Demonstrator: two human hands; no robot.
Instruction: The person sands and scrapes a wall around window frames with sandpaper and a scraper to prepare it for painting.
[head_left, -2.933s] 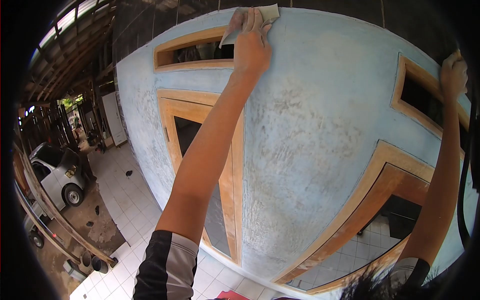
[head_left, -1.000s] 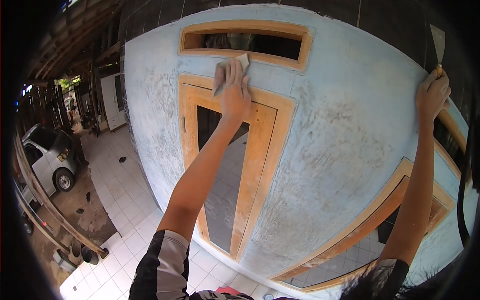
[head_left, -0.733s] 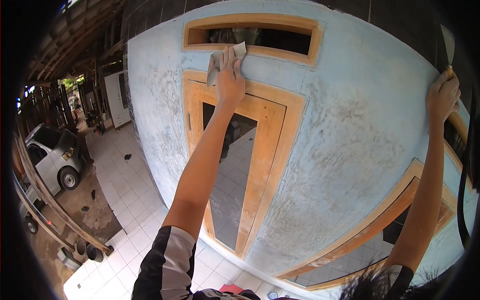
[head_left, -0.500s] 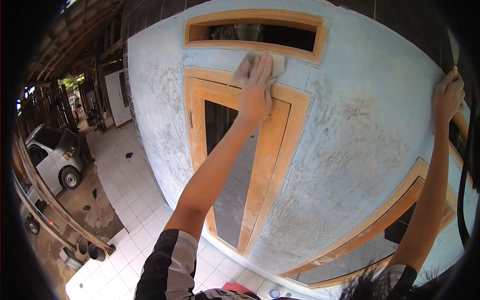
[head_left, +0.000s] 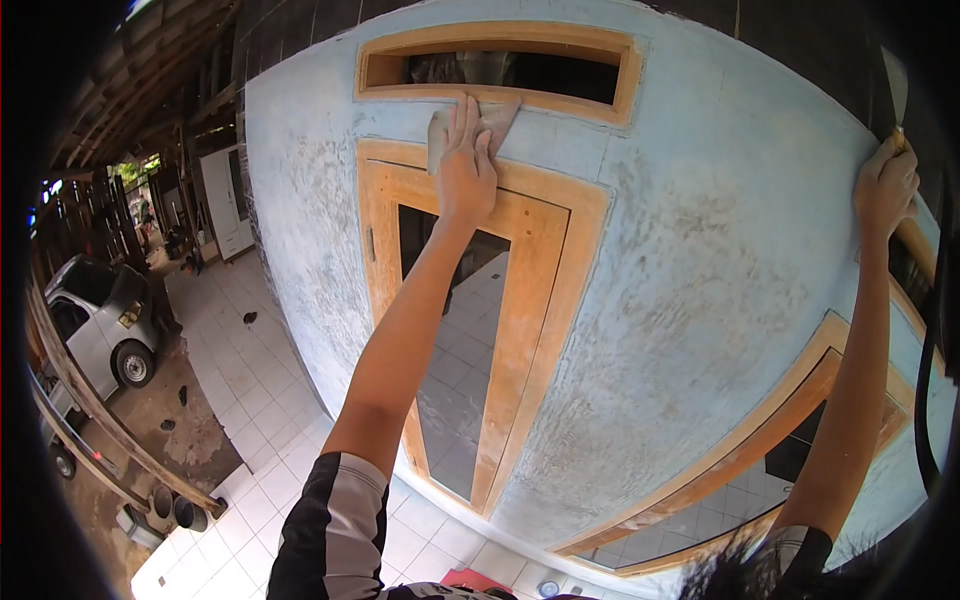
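My left hand (head_left: 467, 168) presses a sheet of sandpaper (head_left: 499, 118) flat against the pale blue wall (head_left: 690, 240). The sheet sticks out on both sides of the fingers. It lies in the strip between the wooden vent frame (head_left: 490, 97) above and the wooden window frame (head_left: 555, 190) below. At the far right, my right hand (head_left: 886, 190) is closed around the handle of a putty knife (head_left: 896, 90), with its blade pointing up. That hand is raised beside the wall, near another window opening; most of the handle is hidden in the fist.
Grey smudged patches mark the wall. A second wooden window frame (head_left: 700, 480) is at lower right. White floor tiles (head_left: 270, 500) lie below. On the left are a silver vehicle (head_left: 100, 310), wooden poles (head_left: 110, 425), buckets (head_left: 188, 512) and a white cabinet (head_left: 226, 200).
My left hand has slid left along the wall with the sandpaper, and the sheet now sits at a different angle. The right hand still holds the putty knife in nearly the same place.
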